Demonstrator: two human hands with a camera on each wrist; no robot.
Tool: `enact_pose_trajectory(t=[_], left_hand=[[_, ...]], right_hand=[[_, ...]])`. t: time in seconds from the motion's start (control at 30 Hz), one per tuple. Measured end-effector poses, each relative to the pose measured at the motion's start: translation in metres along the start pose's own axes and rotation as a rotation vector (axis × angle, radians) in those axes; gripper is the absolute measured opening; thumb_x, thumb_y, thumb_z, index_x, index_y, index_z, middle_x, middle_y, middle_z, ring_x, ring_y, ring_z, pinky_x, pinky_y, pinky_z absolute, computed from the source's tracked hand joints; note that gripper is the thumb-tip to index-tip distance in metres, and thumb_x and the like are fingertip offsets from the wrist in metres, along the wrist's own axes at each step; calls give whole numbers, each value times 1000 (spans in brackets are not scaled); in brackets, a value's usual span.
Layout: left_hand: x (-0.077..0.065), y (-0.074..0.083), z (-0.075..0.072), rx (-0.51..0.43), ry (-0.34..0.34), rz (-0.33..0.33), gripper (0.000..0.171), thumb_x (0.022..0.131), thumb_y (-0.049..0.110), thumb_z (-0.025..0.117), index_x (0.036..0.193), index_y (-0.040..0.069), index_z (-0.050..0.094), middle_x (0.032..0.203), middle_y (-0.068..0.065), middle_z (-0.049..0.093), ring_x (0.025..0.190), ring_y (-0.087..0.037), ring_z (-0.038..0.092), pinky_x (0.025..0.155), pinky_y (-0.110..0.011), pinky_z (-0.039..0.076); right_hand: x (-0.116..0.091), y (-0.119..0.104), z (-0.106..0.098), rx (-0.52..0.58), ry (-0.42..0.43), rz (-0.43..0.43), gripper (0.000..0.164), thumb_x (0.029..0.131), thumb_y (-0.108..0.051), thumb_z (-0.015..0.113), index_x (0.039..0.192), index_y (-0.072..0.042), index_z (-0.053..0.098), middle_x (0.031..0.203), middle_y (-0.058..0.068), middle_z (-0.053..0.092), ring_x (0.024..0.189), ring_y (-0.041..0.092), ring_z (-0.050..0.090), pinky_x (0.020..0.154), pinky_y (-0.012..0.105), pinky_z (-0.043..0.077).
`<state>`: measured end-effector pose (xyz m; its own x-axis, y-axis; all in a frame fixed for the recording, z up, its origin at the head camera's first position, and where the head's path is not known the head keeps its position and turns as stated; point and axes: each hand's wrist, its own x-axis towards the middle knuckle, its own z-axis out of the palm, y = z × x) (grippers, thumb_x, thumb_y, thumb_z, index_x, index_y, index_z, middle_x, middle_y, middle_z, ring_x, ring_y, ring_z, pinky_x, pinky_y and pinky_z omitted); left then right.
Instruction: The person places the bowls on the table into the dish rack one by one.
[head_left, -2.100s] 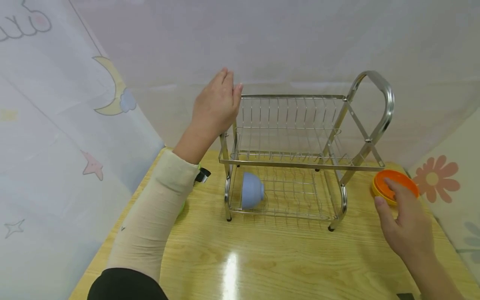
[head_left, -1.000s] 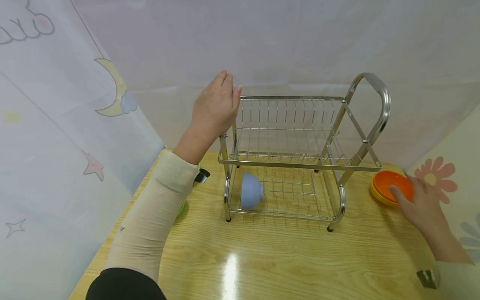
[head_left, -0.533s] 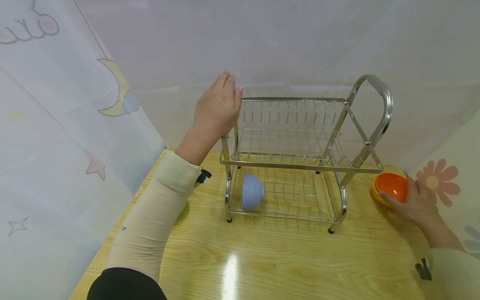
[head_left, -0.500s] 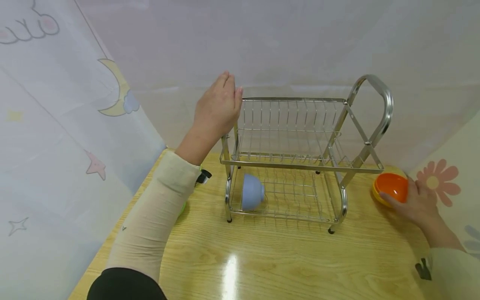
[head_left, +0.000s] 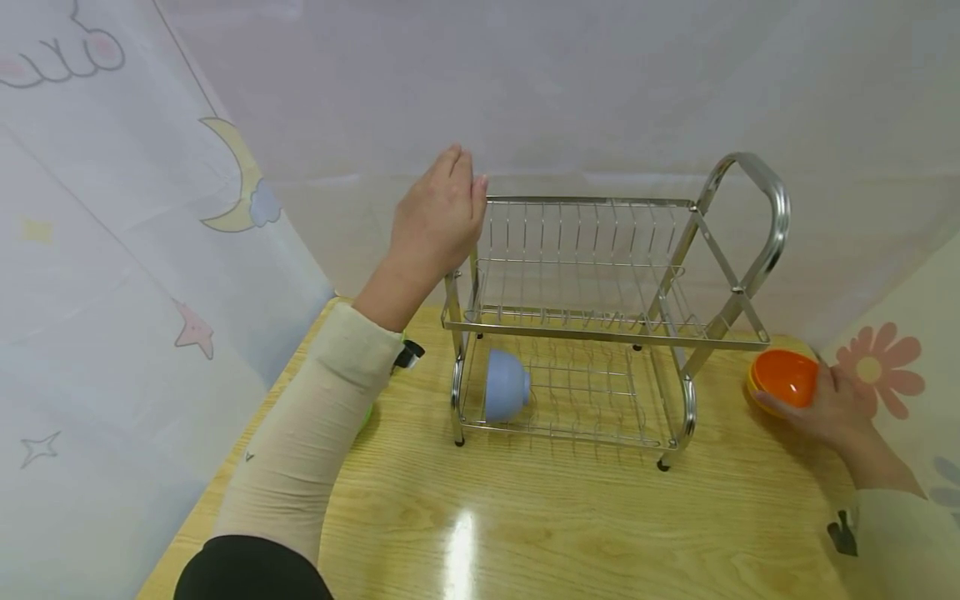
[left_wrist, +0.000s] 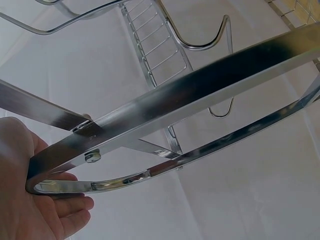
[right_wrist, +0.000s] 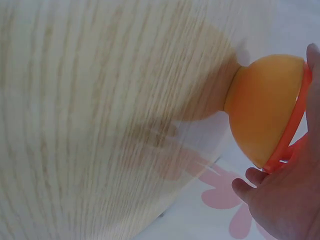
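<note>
A two-tier metal dish rack (head_left: 570, 333) stands on the wooden table. My left hand (head_left: 438, 217) grips its left end; in the left wrist view fingers (left_wrist: 72, 206) come round beneath the curved handle (left_wrist: 150, 107). On the lower tier, at the left, a light blue bowl (head_left: 506, 386) lies on its side. Right of the rack, an orange bowl (head_left: 783, 375) sits inside a yellow bowl (right_wrist: 265, 107). With the thumb at the near side and fingers at the right, my right hand (head_left: 836, 412) pinches the orange bowl's rim. A narrow gap shows between the two rims.
Behind my left forearm, a black-and-green item (head_left: 408, 353) is mostly hidden. Pale printed sheets (head_left: 585, 100) close in the table at the back and both sides. The wooden tabletop (head_left: 555, 525) extends in front of the rack.
My right hand has moved to the stacked bowls, reached round their right side and taken hold of the orange one, now slightly tilted. The left hand stays on the rack.
</note>
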<state>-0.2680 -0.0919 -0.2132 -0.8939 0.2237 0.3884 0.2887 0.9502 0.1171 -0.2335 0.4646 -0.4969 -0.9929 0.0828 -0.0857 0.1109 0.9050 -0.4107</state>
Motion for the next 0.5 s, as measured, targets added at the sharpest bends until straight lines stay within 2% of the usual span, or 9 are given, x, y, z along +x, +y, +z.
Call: enact_pose_trajectory(t=[0.2, 0.5], left_hand=[[0, 0, 1, 4, 13, 9, 63, 111, 39, 16, 157, -2, 29, 165, -15, 27, 153, -26, 26, 124, -35, 23], [1, -1, 3, 12, 27, 15, 62, 111, 38, 17, 156, -3, 31, 164, -16, 29, 152, -27, 28, 124, -34, 22]], right_hand=[[1, 3, 4, -7, 8, 8, 123, 93, -63, 57, 147, 23, -13, 146, 53, -9, 124, 72, 13, 99, 83, 23], [0, 0, 7, -6, 29, 52, 122, 93, -65, 57, 150, 19, -12, 146, 51, -5, 120, 70, 17, 94, 83, 29]])
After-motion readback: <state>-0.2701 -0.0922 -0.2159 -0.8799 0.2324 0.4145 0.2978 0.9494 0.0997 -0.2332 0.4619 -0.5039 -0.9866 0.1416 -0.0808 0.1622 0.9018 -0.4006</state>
